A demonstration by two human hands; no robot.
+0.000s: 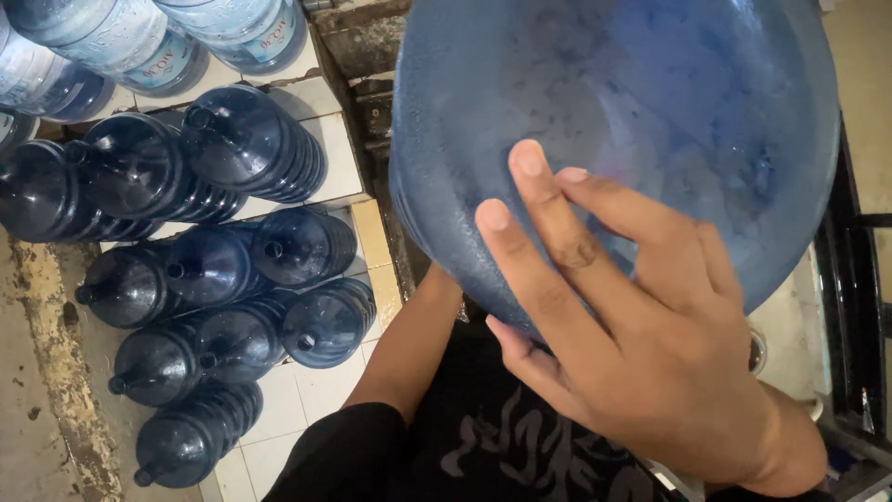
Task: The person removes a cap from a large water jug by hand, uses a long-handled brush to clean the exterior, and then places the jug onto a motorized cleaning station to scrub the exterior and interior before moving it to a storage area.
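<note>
A large blue water jug [641,102] fills the upper right of the head view, held up close to me. My right hand [632,325] lies flat against its near side, fingers spread and pointing up left. My left forearm [409,344] reaches up under the jug; the left hand itself is hidden behind the jug, so its grip cannot be seen.
Several empty blue jugs [223,279] lie on their sides in rows on the white tiled floor [316,390] at left. More jugs with labels [167,37] lie at the top left. A dark metal frame [850,307] runs down the right edge.
</note>
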